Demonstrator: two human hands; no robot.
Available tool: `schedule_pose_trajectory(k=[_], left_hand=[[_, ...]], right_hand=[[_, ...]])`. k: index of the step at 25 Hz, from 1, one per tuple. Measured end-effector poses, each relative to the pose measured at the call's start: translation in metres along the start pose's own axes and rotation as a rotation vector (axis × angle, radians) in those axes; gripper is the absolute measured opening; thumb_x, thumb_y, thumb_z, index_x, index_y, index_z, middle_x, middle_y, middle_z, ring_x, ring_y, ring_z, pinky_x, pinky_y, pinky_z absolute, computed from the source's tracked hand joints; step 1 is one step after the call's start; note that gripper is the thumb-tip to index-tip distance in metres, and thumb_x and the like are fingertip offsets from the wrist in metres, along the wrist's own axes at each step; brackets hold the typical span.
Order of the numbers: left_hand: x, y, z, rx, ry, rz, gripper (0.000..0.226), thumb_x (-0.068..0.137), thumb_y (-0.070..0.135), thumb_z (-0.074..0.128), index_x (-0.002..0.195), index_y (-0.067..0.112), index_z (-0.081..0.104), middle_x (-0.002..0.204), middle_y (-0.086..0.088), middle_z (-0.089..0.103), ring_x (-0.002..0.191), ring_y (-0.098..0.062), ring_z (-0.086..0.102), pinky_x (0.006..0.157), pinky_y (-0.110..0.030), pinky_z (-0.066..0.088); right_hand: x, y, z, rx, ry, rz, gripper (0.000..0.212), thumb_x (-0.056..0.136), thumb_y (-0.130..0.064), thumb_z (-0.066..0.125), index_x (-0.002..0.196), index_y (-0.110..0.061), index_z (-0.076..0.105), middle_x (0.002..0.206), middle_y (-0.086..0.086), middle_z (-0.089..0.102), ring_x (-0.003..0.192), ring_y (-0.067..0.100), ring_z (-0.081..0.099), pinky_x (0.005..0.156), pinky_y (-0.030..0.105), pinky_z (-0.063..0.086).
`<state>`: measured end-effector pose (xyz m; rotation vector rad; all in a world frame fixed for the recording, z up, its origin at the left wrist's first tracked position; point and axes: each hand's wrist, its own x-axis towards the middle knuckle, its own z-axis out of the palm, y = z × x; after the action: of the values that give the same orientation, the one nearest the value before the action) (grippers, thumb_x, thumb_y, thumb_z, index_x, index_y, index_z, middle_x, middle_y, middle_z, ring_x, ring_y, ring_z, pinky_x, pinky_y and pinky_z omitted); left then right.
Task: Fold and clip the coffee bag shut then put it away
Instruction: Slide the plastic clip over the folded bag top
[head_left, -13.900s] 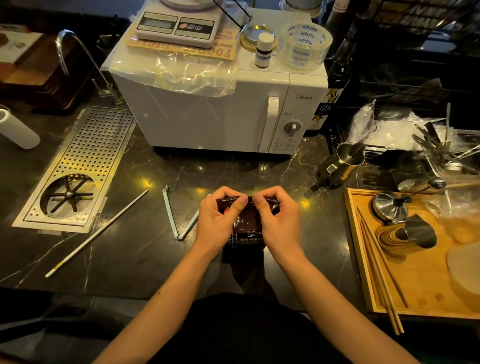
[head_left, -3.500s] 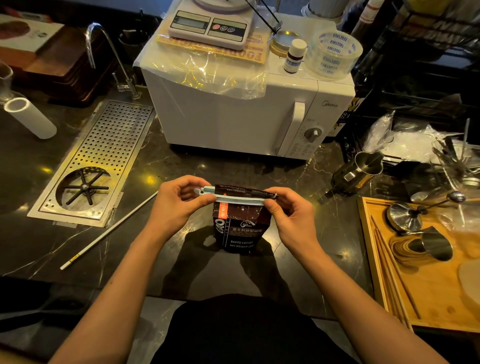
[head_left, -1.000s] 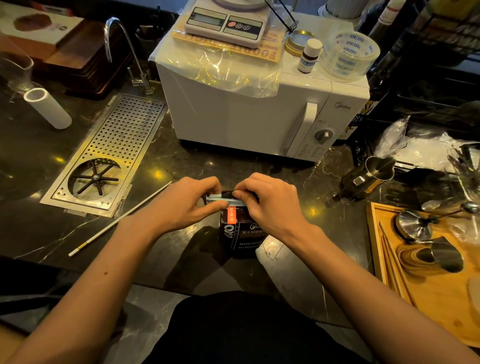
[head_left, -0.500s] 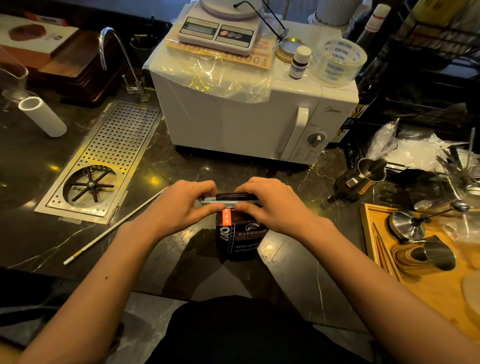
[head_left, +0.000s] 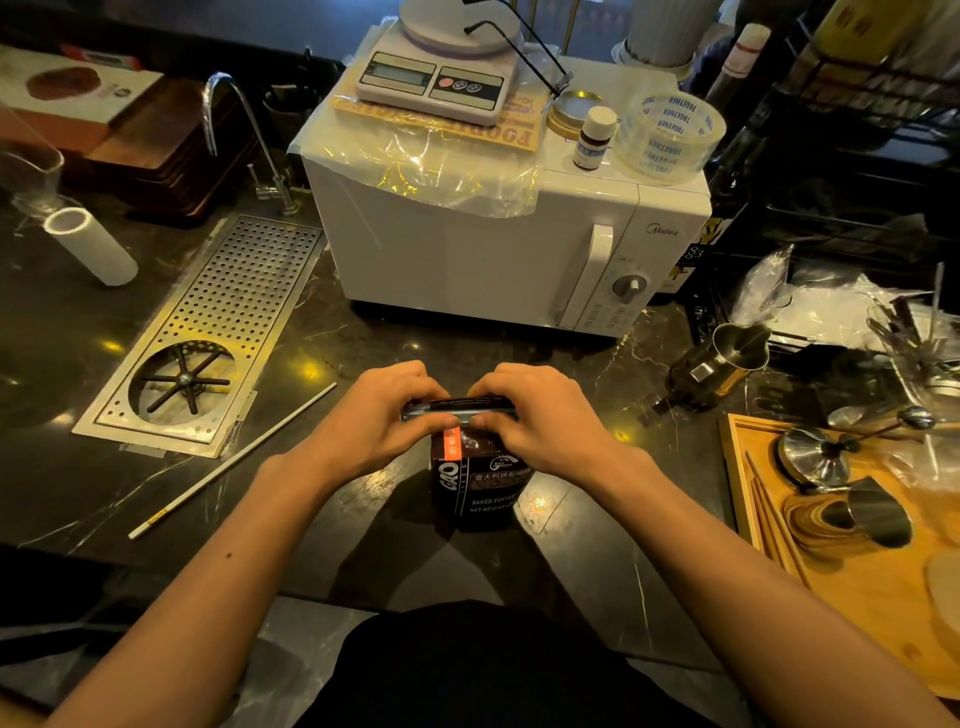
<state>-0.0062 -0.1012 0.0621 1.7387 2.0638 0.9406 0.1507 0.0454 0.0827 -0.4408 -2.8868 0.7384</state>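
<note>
You are working in dim, warm yellow light that falls from overhead. Small bright spots of glare sit on the polished dark bench (head_left: 363, 525), at about ten o'clock and five o'clock from your hands (head_left: 462, 415). The plastic film (head_left: 441, 171) over the white microwave (head_left: 498, 249) at twelve o'clock throws back yellow streaks. Your forearms cast two dark shadows toward six o'clock. The corners at one and eleven o'clock sink into near black. Straight edges bow outward toward the frame borders from the wide lens. Fine detail is soft and noisy, though print on the coffee bag (head_left: 480, 488) reads partly.
</note>
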Motion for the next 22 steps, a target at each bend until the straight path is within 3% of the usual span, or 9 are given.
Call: schedule_pose_trajectory(k=[4, 10, 12, 15, 20, 22], left_hand=[[-0.003, -0.001, -0.003, 0.010, -0.005, -0.013, 0.021, 0.084, 0.032, 0.071, 0.097, 0.015, 0.074, 0.081, 0.005, 0.059, 0.073, -0.007, 0.058, 0.061, -0.027, 0.048], [0.001, 0.003, -0.004, 0.013, -0.030, -0.015, 0.029, 0.085, 0.033, 0.070, 0.108, 0.016, 0.073, 0.082, 0.008, 0.057, 0.076, -0.001, 0.055, 0.065, -0.017, 0.042], [0.003, 0.005, -0.002, 0.004, -0.022, -0.036, 0.027, 0.084, 0.032, 0.071, 0.104, 0.014, 0.074, 0.083, 0.007, 0.057, 0.076, 0.000, 0.055, 0.065, -0.014, 0.040], [0.004, 0.006, -0.001, -0.016, 0.008, -0.056, 0.021, 0.084, 0.026, 0.073, 0.100, 0.011, 0.075, 0.083, 0.003, 0.059, 0.077, -0.003, 0.056, 0.065, -0.013, 0.040], [0.005, 0.005, -0.002, -0.021, 0.015, -0.075, 0.021, 0.084, 0.024, 0.073, 0.100, 0.010, 0.075, 0.083, 0.000, 0.061, 0.077, -0.008, 0.057, 0.065, -0.018, 0.043], [0.005, 0.004, -0.001, -0.026, 0.016, -0.079, 0.022, 0.084, 0.024, 0.073, 0.101, 0.011, 0.075, 0.084, -0.001, 0.062, 0.078, -0.008, 0.058, 0.065, -0.016, 0.043]], right_hand=[[0.001, 0.004, -0.003, 0.058, -0.038, 0.037, 0.025, 0.086, -0.035, 0.069, 0.109, -0.025, 0.069, 0.102, -0.006, 0.071, 0.094, 0.014, 0.065, 0.078, 0.040, 0.055], [-0.010, 0.015, -0.001, 0.176, 0.083, 0.096, 0.022, 0.080, -0.020, 0.077, 0.101, -0.016, 0.074, 0.095, -0.001, 0.075, 0.089, 0.013, 0.068, 0.079, 0.024, 0.050], [-0.011, 0.014, 0.000, 0.200, 0.100, 0.099, 0.022, 0.079, -0.020, 0.077, 0.101, -0.017, 0.074, 0.094, -0.002, 0.076, 0.087, 0.010, 0.067, 0.078, 0.020, 0.049], [-0.009, 0.021, -0.005, 0.191, 0.064, 0.122, 0.026, 0.080, -0.024, 0.077, 0.105, -0.019, 0.074, 0.097, -0.005, 0.075, 0.087, 0.002, 0.063, 0.075, 0.005, 0.042], [-0.019, 0.034, -0.007, 0.302, 0.167, 0.232, 0.017, 0.078, -0.023, 0.080, 0.094, -0.019, 0.075, 0.086, -0.004, 0.074, 0.081, 0.008, 0.067, 0.073, 0.022, 0.054], [-0.022, 0.036, -0.004, 0.320, 0.183, 0.224, 0.017, 0.079, -0.022, 0.079, 0.095, -0.018, 0.076, 0.087, -0.006, 0.074, 0.082, 0.007, 0.067, 0.074, 0.019, 0.054]])
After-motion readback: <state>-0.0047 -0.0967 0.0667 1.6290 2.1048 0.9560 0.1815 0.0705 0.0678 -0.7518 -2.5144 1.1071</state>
